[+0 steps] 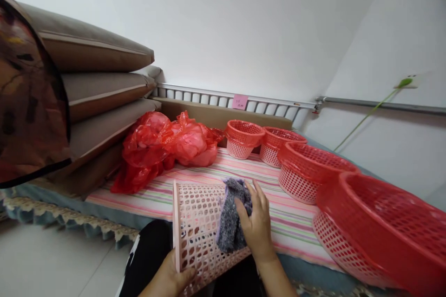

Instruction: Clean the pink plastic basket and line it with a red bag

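A pink perforated plastic basket (202,204) lies tipped on its side over my lap, its rim facing left. My left hand (174,274) grips it low down at the rim, the thumb on the outer wall. In my right hand (256,218) is a fuzzy grey cloth (232,218), pressed against the basket's side near its base. The fingers of that hand are bent round the cloth's right edge, and part of the cloth hides the basket wall.
Several similar baskets lined with red plastic bags (313,162) stand in a row along the right. Red plastic bags (174,144) lie heaped at the back left, beside stacked cushions (104,83). A striped sheet (292,218) covers the surface; a radiator (209,97) runs along the wall.
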`<state>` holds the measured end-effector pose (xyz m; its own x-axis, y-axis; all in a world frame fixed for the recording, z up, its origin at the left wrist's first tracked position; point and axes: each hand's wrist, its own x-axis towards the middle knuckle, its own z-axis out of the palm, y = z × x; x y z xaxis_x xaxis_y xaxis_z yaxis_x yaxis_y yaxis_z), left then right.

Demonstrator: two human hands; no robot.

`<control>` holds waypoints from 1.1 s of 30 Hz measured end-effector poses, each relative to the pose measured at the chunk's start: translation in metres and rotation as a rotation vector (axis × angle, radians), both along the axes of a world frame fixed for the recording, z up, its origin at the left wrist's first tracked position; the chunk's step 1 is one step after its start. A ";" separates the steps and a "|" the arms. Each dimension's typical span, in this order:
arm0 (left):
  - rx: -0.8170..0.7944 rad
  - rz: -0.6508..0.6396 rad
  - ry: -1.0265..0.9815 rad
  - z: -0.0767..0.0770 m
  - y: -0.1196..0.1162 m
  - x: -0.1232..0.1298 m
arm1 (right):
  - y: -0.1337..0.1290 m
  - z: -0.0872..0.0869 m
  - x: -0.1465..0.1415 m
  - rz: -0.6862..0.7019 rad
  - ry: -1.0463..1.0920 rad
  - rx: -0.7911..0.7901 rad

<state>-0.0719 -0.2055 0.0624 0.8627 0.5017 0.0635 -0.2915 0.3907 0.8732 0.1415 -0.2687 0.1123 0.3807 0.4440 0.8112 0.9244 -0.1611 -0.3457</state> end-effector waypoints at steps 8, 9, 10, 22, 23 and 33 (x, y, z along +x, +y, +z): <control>0.068 -0.011 -0.020 -0.018 0.003 0.004 | -0.007 -0.045 -0.008 -0.103 -0.049 -0.250; 0.077 -0.028 -0.037 -0.021 0.004 0.005 | -0.003 -0.044 -0.004 -0.125 -0.026 -0.233; 0.080 -0.040 -0.053 -0.025 0.005 0.006 | 0.002 -0.041 0.000 -0.147 0.000 -0.216; -0.037 0.016 0.047 -0.103 0.033 0.014 | 0.049 0.005 -0.098 0.248 0.231 -0.209; -0.037 0.044 0.055 -0.103 0.032 0.013 | 0.048 0.006 -0.105 0.293 0.230 -0.212; 0.027 0.030 0.102 -0.025 -0.006 -0.003 | 0.027 0.001 -0.077 0.244 0.080 -0.370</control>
